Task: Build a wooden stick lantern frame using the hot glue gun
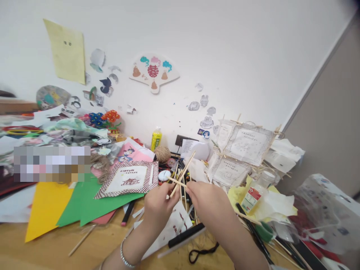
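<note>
In the head view my left hand (160, 202) is closed on a thin wooden stick (187, 165) that slants up to the right. A shorter wooden stick (173, 180) crosses it, with its right end pinched in the fingers of my right hand (206, 198). The two sticks meet between my hands; whether they are joined there I cannot tell. Just behind and left of my hands lies a flat panel (128, 180) with a brown lattice border and a building drawn on it. Paper with dark red marks (168, 228) lies below my hands.
Green paper (95, 206) and yellow paper (46, 210) lie on the left. A ball of twine (162, 153) and a yellow bottle (156, 138) stand near the wall. Framed panels (249, 144), a clear bottle (256, 193), a black marker (185, 234) and black cord (204, 252) are to the right and front.
</note>
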`<state>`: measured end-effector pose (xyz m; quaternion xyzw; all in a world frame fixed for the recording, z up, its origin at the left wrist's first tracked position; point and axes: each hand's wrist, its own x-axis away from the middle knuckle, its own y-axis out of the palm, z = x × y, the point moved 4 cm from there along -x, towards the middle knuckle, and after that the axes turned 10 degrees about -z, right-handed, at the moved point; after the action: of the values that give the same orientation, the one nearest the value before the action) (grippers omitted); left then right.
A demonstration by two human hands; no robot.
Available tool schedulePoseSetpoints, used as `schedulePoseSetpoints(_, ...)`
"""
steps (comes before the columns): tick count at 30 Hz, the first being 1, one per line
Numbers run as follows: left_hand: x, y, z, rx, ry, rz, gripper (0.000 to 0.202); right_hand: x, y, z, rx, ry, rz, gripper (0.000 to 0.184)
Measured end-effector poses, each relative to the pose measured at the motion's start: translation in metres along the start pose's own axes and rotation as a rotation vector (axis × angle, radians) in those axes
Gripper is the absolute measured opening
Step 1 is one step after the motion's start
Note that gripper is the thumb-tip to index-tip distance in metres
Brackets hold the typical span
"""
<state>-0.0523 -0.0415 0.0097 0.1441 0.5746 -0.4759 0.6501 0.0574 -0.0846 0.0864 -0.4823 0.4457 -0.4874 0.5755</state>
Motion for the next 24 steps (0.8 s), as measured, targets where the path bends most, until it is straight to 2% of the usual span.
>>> schedulePoseSetpoints(5,0.000,-0.003,0.002,-0.025,0.000,0.010,0.026,0.002,-0.002,-0.001,-0.014,0.028,-0.063,0.023)
schedulePoseSetpoints(9,0.000,-0.004,0.002,-0.027,0.005,0.019,0.025,0.002,0.001,0.000,-0.061,0.028,-0.058,0.025)
schedulePoseSetpoints(17,0.005,0.000,-0.005,0.019,-0.100,-0.006,0.016,-0.001,0.009,0.002,-0.092,-0.052,-0.035,0.023)
schedulePoseSetpoints(24,0.005,0.003,-0.006,0.136,-0.165,-0.032,0.012,0.001,0.004,0.000,-0.108,-0.069,-0.054,0.024)
